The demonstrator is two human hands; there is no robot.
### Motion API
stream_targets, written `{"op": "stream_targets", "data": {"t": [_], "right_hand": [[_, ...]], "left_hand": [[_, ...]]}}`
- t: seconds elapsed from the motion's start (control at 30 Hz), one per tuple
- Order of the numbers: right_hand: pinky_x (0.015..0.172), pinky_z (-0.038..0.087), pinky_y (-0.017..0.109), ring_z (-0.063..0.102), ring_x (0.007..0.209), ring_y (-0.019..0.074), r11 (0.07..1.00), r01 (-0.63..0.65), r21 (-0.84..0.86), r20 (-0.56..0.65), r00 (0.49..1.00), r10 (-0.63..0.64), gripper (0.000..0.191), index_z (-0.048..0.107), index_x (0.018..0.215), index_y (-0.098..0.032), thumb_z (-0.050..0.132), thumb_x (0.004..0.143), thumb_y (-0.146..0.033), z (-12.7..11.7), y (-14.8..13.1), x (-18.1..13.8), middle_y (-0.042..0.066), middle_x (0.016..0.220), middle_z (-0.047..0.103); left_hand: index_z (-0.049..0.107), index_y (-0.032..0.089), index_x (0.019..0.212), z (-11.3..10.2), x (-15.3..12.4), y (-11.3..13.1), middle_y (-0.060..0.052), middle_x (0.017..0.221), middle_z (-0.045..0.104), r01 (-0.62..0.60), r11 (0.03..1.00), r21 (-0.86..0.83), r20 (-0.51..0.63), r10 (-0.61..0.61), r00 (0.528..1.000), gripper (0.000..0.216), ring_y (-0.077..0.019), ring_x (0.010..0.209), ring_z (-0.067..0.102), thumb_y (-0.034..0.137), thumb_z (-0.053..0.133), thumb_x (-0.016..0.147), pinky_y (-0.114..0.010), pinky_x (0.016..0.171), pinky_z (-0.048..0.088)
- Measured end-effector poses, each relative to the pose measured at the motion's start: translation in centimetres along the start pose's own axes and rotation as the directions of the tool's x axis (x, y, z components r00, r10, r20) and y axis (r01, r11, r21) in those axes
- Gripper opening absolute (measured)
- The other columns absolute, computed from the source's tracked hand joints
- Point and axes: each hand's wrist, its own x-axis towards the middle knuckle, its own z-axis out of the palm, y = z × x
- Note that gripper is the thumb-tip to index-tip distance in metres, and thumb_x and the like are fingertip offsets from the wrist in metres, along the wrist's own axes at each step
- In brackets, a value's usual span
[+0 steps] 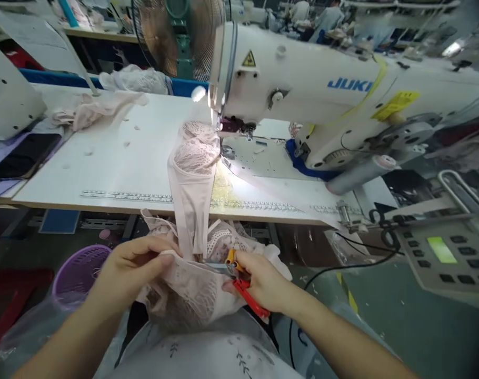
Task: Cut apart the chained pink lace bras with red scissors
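Note:
Pale pink lace bras [192,292] lie bunched over my lap, just below the table edge. My left hand [142,266] pinches the upper edge of one between thumb and fingers. Closed around small scissors [243,284] with red and yellow handles is my right hand [265,281]. Their metal blades point left, lying against the fabric edge near a hanging strip; I cannot tell whether they grip thread. Another lace bra piece [196,152] extends from beside the needle area of the white sewing machine [279,73] down over the table edge to the fabric in my lap.
Along the front of the white table [117,158] runs a printed ruler [125,196]. A control panel [447,252] juts in at right. To the left are a phone [24,156], pink fabric [91,110] and a purple basket [79,268]. A fan [182,39] stands behind.

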Motion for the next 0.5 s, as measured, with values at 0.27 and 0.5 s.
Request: {"op": "stream_targets", "data": {"t": [0.27, 0.5], "right_hand": [[0.048, 0.033, 0.020, 0.036, 0.054, 0.0106, 0.984, 0.119, -0.132, -0.139, 0.981, -0.137, 0.025, 0.035, 0.067, -0.022, 0.053, 0.081, -0.032, -1.6, 1.7, -2.3, -0.004, 0.063, 0.041], [0.050, 0.035, 0.022, 0.036, 0.055, 0.0110, 0.999, -0.027, -0.046, -0.221, 0.975, 0.016, 0.033, 0.038, 0.062, -0.021, 0.058, 0.080, -0.040, -3.2, 3.6, -3.6, -0.004, 0.062, 0.043]], "left_hand": [[0.071, 0.020, 0.060, -0.9, -1.0, 0.3, 0.001, 0.071, 0.069, -0.003, 0.999, 0.041, -0.313, 0.015, 0.950, 0.013, -0.0161, 0.074, 0.057, 0.008, 0.069, 0.064, -0.022, 0.062, 0.044], [0.069, 0.018, 0.059, -2.1, -1.5, 0.9, 0.000, 0.073, 0.069, 0.052, 0.991, 0.123, -0.434, 0.006, 0.901, 0.006, -0.0171, 0.072, 0.059, 0.014, 0.072, 0.062, -0.020, 0.054, 0.045]]}}
